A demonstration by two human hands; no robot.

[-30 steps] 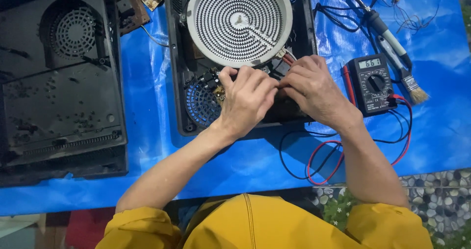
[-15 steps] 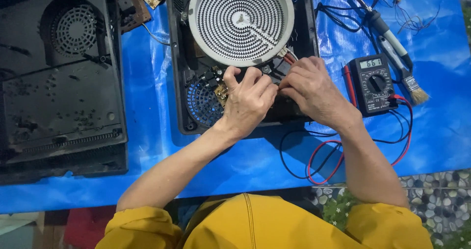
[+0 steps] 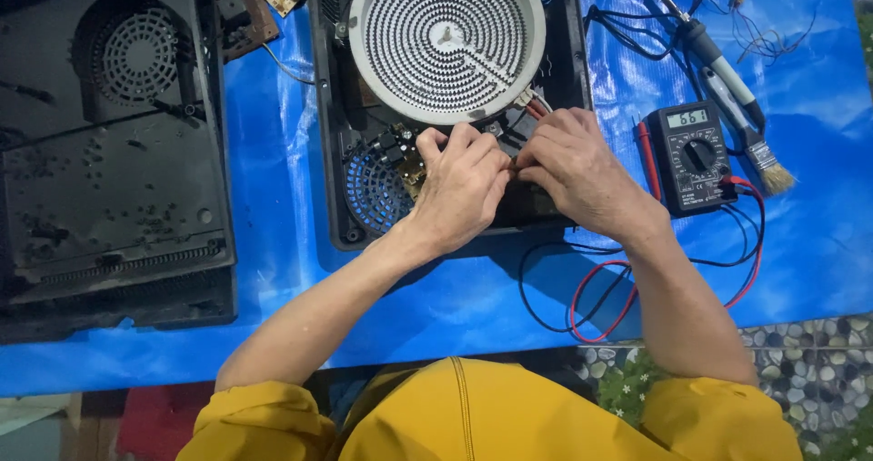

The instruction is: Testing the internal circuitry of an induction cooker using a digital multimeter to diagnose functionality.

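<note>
Both hands, left hand [image 3: 464,184] and right hand [image 3: 577,165], pinch together over wires inside 1 opened cooker [image 3: 546,202] holding 1 round coil [image 3: 447,41], beside 1 multimeter [image 3: 693,156], 1 brush [image 3: 759,156] and 1 black cover [image 3: 114,143].

1. The left hand [image 3: 464,184] and right hand [image 3: 573,161] meet over thin plastic-coated wires [image 3: 535,108].
2. Just above the grip, the round heating element [image 3: 447,41] looks matt, pale, ceramic-like and ridged.
3. Around it, the cooker housing [image 3: 327,152] is dull black plastic.
4. Underneath, the blue tarpaulin [image 3: 282,179] is glossy.
5. Right of the grip, the multimeter [image 3: 696,156] is matt black plastic.
</note>
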